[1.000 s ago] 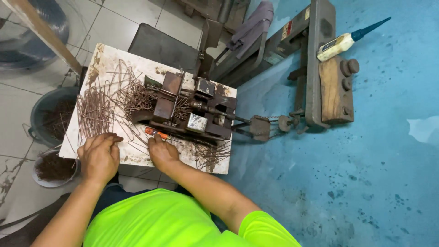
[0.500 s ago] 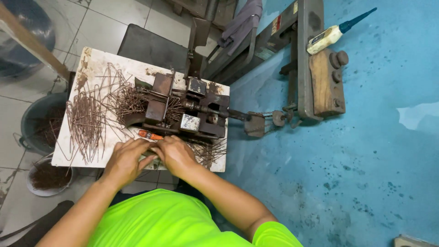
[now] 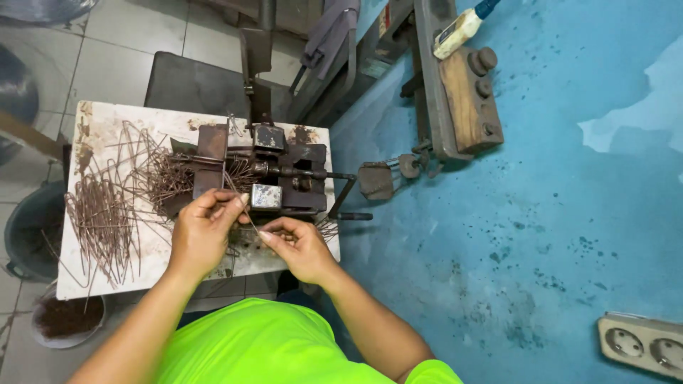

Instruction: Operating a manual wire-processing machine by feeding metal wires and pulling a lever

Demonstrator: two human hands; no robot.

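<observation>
1. A small white work table (image 3: 99, 274), stained with rust, is seen from above; it stands on pale floor tiles, with a blue-painted floor (image 3: 541, 213) to its right.
2. A rusty bending jig (image 3: 267, 178) of steel blocks and bars is mounted toward the table's far right corner.
3. A pile of thin rusty wire pieces (image 3: 99, 220) is spread along the table's left edge, and a tangled heap of bent wires (image 3: 165, 178) lies just beside the jig's left side.
4. Two buckets are placed below the table's left edge: a dark one (image 3: 28, 231) and a pale one (image 3: 67, 320) holding brown scrap.
5. A wooden block with round knobs (image 3: 466, 96) is fixed to a steel frame beyond the table, and a white socket strip (image 3: 640, 343) lies on the blue floor at lower right.
6. A single thin wire (image 3: 248, 215) is held near the table's near edge, directly in front of the jig.
7. The left hand (image 3: 203, 231) is closed, with the wire's upper end pinched between thumb and fingertips (image 3: 238, 201).
8. The right hand (image 3: 302, 245) is curled, with the wire's lower end pinched at its fingertips (image 3: 269, 234); the wire runs slantwise between both hands.
</observation>
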